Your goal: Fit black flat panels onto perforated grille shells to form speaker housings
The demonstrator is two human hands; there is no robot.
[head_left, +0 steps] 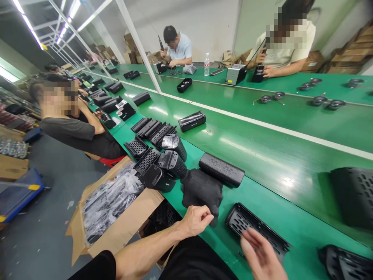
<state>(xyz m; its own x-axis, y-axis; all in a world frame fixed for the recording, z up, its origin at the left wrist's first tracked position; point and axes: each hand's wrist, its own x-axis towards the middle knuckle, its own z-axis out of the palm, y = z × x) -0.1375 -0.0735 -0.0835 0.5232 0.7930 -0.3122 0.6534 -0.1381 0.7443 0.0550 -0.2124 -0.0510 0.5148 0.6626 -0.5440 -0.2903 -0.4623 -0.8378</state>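
My left hand (pixel 197 220) pinches the lower edge of a black cloth (pixel 201 190) lying on the green bench. My right hand (pixel 260 254) hovers with fingers spread, slightly blurred, just over the near end of a black perforated grille panel (pixel 256 227). A black oblong speaker body (pixel 221 169) rests behind the cloth.
Several black speaker shells (pixel 171 163) and grille panels (pixel 153 128) crowd the bench edge (pixel 291 233). An open carton (pixel 116 229) of bagged black parts stands on the floor at left. More black housings (pixel 354 194) sit at right. Other people work at left and across the belt.
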